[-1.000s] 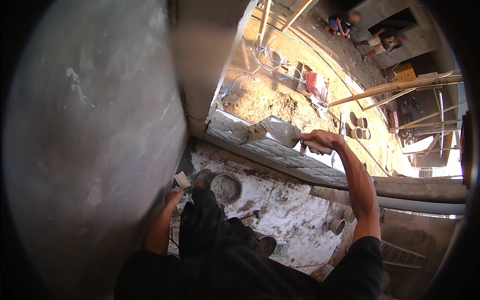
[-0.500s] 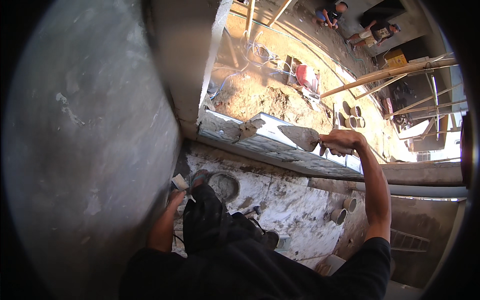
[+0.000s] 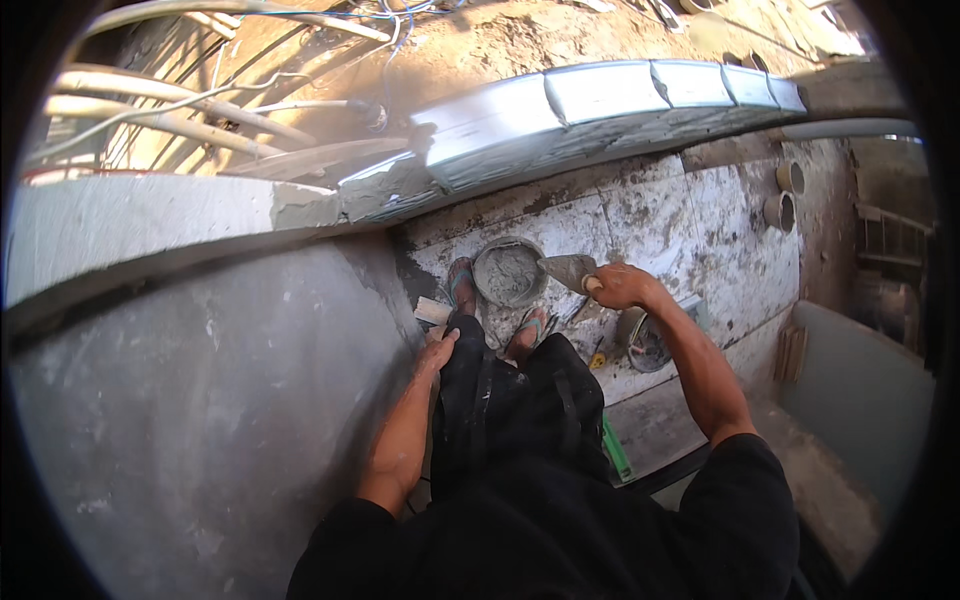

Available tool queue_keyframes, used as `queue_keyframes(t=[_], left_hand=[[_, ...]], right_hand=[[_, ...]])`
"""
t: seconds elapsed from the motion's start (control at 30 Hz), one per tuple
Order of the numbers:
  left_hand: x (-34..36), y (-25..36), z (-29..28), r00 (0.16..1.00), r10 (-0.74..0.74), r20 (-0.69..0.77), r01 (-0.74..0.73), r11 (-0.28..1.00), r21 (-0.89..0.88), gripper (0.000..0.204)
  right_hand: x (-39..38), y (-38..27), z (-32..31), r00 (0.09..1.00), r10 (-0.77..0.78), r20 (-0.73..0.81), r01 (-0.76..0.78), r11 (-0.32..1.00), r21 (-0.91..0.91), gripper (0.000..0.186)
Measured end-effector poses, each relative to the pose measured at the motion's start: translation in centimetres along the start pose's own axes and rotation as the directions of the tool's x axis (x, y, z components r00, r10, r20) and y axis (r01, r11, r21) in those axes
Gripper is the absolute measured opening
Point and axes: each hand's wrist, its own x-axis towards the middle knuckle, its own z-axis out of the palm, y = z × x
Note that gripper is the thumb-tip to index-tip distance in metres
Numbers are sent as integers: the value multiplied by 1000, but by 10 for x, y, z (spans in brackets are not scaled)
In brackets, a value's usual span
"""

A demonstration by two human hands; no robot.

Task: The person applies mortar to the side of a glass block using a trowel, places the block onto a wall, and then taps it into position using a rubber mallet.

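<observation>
My right hand [image 3: 622, 286] is closed around the handle of a pointed trowel [image 3: 569, 270]. The grey-smeared blade reaches the right rim of a round bucket [image 3: 541, 289] that holds wet grey mortar [image 3: 508, 272]. My left hand [image 3: 437, 348] is low beside my left knee, closed on a pale rectangular block [image 3: 432, 310] that sticks out past the fingers; its exact kind is unclear. Beyond the bucket runs a low wall topped with white blocks [image 3: 600, 92], with grey mortar at its left end [image 3: 385, 187].
A smooth grey wall [image 3: 220, 380] stands at my left. On the smeared pale floor are a second bucket [image 3: 648, 345] with tools in it and a green level-like bar [image 3: 615, 450]. Two short pipes [image 3: 780, 211] are at the right. Bamboo poles [image 3: 180, 105] cross beyond the wall.
The trowel in my right hand has come down from the top of the block wall to the mortar bucket. My view has swung downward and left. My left hand still has the pale block.
</observation>
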Motion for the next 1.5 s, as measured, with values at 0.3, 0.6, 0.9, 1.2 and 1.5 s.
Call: queue_keyframes(t=[0.3,0.6,0.9,1.2,1.5], left_hand=[[9,12,16,972,-117,202,0,864,503,116],[41,23,-17,922,-108,371,-39,930,366,100],[12,83,48,972,-1,236,-23,994,102,95],[54,244,207,961,168,217,-261,309,915,51],[234,428,605,652,459,604,-757,446,478,59]], right_hand=[[280,42,274,940,320,-119,-260,897,357,31],[365,54,368,745,663,-75,-368,502,782,30],[332,97,353,707,600,374,-423,-65,904,66],[151,393,345,162,948,-275,302,218,928,33],[79,745,627,-244,867,434,4,-447,895,85]])
